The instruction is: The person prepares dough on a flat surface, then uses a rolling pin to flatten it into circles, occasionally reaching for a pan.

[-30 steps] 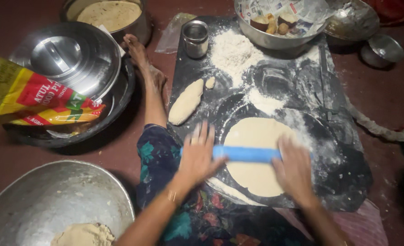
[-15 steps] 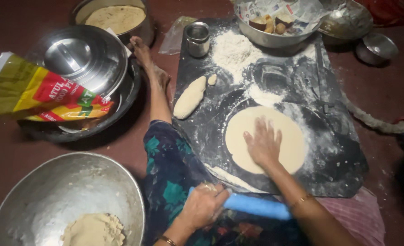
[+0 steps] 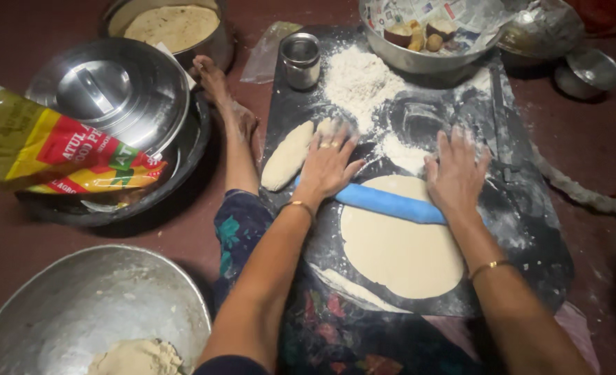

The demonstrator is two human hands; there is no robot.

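Blue rolling pin (image 3: 388, 203) under both hands (image 3: 329, 163) crosses the dough round's (image 3: 398, 250) far edge.

A dark reddish floor (image 3: 16, 243) is seen, on which a black board (image 3: 530, 243) is laid — flour-dusted. Beside the board, a large steel bowl (image 3: 79, 305), a lidded pot (image 3: 120, 104), a pan (image 3: 218, 42) and a rope (image 3: 579, 194) are set directly on the floor.

This looks like a home where cooking is done on the floor. A dark rolling board (image 3: 530, 229) dusted with flour (image 3: 356, 80) lies on the ground, with steel pots (image 3: 113, 97) and bowls (image 3: 65, 305) all around.
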